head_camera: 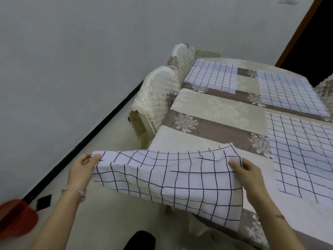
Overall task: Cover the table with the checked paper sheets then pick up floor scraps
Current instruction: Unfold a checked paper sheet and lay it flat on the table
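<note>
I hold a white checked paper sheet (167, 179) in the air over the table's near left corner. My left hand (82, 170) pinches its far left corner, off the table's edge. My right hand (246, 175) grips its far right corner above the tabletop. The sheet sags between them and its near edge hangs down past the table edge. Three more checked sheets lie flat on the table (212, 109): one at the far left (212, 76), one at the far right (290, 92), one at the near right (304, 154). The table wears a beige and brown floral cloth.
Two chairs with quilted cream covers (158, 98) stand against the table's left side. A black scrap (44, 202) lies on the pale floor near the wall's black skirting. A red object (16, 218) sits at the lower left. A dark doorway (313, 37) is at the upper right.
</note>
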`<state>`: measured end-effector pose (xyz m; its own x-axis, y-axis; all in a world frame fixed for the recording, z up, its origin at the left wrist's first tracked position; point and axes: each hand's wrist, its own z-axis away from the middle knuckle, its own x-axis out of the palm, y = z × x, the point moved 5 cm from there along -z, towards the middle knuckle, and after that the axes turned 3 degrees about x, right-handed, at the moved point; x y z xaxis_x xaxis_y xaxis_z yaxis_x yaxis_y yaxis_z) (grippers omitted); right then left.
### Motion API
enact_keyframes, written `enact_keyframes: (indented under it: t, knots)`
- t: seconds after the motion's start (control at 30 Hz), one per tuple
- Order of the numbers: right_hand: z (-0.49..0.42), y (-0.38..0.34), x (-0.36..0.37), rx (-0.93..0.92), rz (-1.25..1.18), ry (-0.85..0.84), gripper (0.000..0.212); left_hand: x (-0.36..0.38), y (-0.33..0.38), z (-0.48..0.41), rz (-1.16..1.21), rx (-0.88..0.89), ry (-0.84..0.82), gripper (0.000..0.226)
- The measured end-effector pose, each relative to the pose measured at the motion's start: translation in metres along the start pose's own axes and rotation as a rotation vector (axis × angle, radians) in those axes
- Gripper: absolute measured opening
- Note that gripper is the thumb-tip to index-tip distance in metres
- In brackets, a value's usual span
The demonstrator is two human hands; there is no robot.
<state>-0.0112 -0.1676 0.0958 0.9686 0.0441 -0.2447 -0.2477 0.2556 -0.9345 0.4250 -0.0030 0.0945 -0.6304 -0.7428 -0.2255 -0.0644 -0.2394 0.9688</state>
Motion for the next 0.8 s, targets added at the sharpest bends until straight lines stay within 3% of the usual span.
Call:
enact_keyframes:
  t: [0.23, 0.5, 0.8]
  knots:
    - [-0.007, -0.034, 0.094, -0.053, 0.034, -0.15, 0.01, -0.089, -0.022, -0.022, 0.042, -0.039, 0.155, 0.009]
    - [-0.018, -0.068, 0.216, -0.064, 0.019, -0.117, 0.012, -0.153, -0.044, -0.127, 0.033, -0.118, 0.136, 0.025]
    - [-0.026, -0.168, 0.281, -0.177, -0.131, 0.08, 0.017, -0.163, 0.061, -0.293, 0.113, 0.133, -0.007, 0.016]
